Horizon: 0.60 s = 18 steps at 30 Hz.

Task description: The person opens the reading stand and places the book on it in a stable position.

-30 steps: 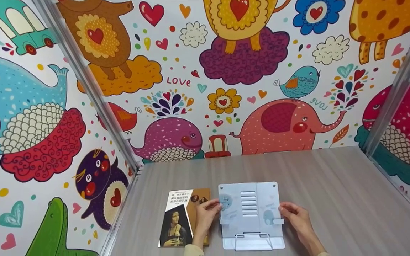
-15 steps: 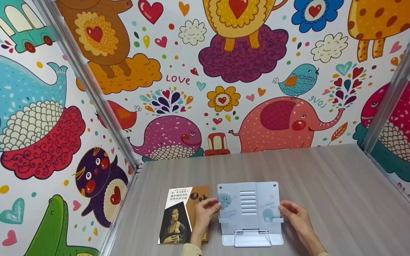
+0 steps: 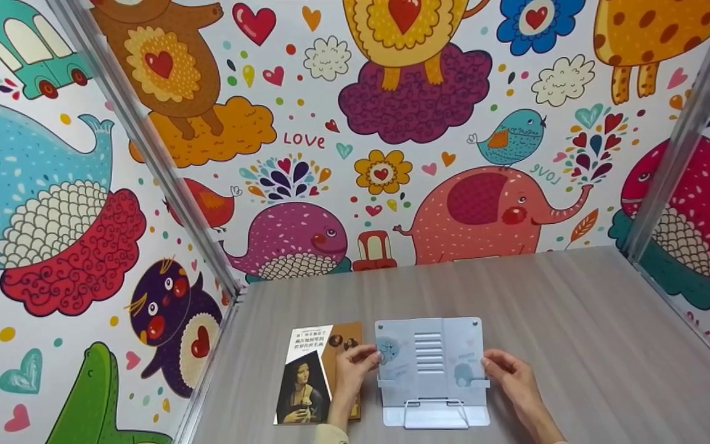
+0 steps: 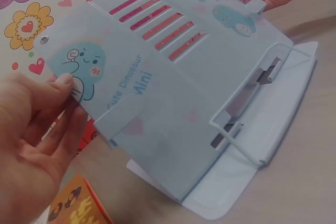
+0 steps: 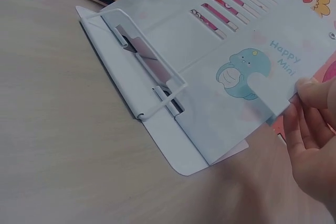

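Note:
A pale blue book stand [image 3: 432,370] with cartoon dinosaurs, a row of slots and side clips stands tilted back on the table. Its white wire holder [image 4: 236,124] crosses the lower edge, above a flat base plate [image 5: 178,150]. On the left edge, my left hand [image 3: 355,373] pinches the panel between thumb and fingers, as the left wrist view [image 4: 37,140] shows. The opposite edge is pinched by my right hand [image 3: 518,382], close to the side clip [image 5: 265,95]. Left of the stand lies a book [image 3: 306,382] with a painted portrait on its cover, partly behind my left hand.
The wood-grain table [image 3: 607,345] reaches back to a wall [image 3: 392,142] printed with cartoon animals. Metal posts [image 3: 145,135] mark the corners, and a similar printed panel [image 3: 40,246] closes off the left side.
Both hands keep their grip on the stand's edges. The view has shifted slightly; the stand and the book look nearly unchanged.

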Motion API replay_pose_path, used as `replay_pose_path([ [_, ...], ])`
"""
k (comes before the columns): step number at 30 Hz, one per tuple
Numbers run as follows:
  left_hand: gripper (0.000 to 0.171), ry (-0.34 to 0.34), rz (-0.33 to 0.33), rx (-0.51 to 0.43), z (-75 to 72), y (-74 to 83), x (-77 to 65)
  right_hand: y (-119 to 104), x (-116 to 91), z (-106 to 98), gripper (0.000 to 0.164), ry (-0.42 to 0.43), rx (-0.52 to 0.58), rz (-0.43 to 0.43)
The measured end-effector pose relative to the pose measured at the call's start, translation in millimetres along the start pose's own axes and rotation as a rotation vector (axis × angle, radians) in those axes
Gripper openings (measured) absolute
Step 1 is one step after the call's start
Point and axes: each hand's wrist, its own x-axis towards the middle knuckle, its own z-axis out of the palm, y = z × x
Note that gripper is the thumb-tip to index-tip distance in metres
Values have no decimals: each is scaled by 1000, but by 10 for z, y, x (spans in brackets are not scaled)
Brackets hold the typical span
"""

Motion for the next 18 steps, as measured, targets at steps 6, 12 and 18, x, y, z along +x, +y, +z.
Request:
replay_pose_path([
  [6,19,-15,65,1,-25,8,-18,25,-29,-19,36,-2,-10,-42],
  [12,19,-38,66,35,-17,141,-94,33,-57,-34,41,-4,-30,-52],
  [18,20,-43,44,34,-19,143,-108,35,-77,-33,43,-1,-30,-35],
])
